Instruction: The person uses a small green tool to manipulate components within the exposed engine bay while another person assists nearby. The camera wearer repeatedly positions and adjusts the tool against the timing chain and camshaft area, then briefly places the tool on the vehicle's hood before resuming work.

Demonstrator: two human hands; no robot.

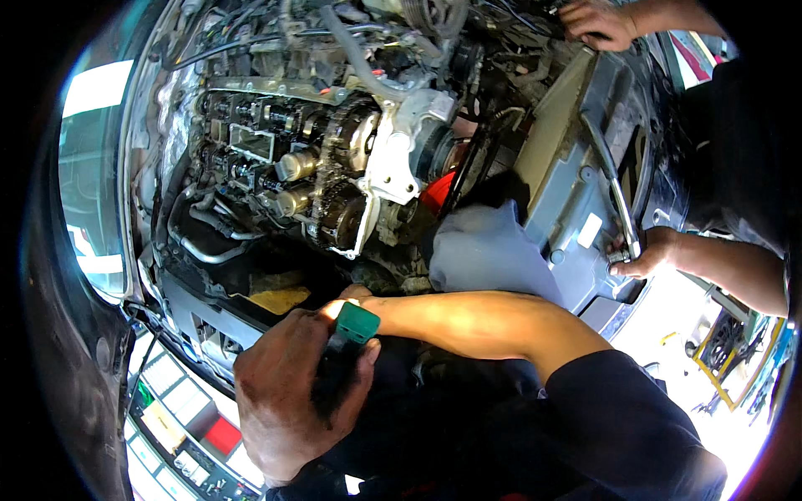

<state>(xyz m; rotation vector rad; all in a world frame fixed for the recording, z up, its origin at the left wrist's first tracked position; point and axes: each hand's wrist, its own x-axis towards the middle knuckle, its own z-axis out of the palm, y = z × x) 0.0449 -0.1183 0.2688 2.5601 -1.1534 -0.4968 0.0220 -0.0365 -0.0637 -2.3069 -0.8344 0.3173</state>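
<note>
My left hand (288,388) is closed around a small green and black hand lamp (357,322), its green end pointing up beside my right wrist. Bright light falls on that wrist. From the lower right, my right arm crosses to the left, and my right hand (357,291) reaches down at the near edge of the engine bay. Its fingers are hidden behind my left hand and in shadow. Beyond them is an opened engine (276,146) with bare camshafts, a timing chain (322,179) on sprockets and a silver front cover (401,154).
A grey-blue cloth or sheet (484,250) lies between engine and radiator shroud (576,225). Another person's hands (601,25) are at the right, one by a metal rod (618,200). Hoses (213,246) run along the left. A tool tray (180,409) stands below left.
</note>
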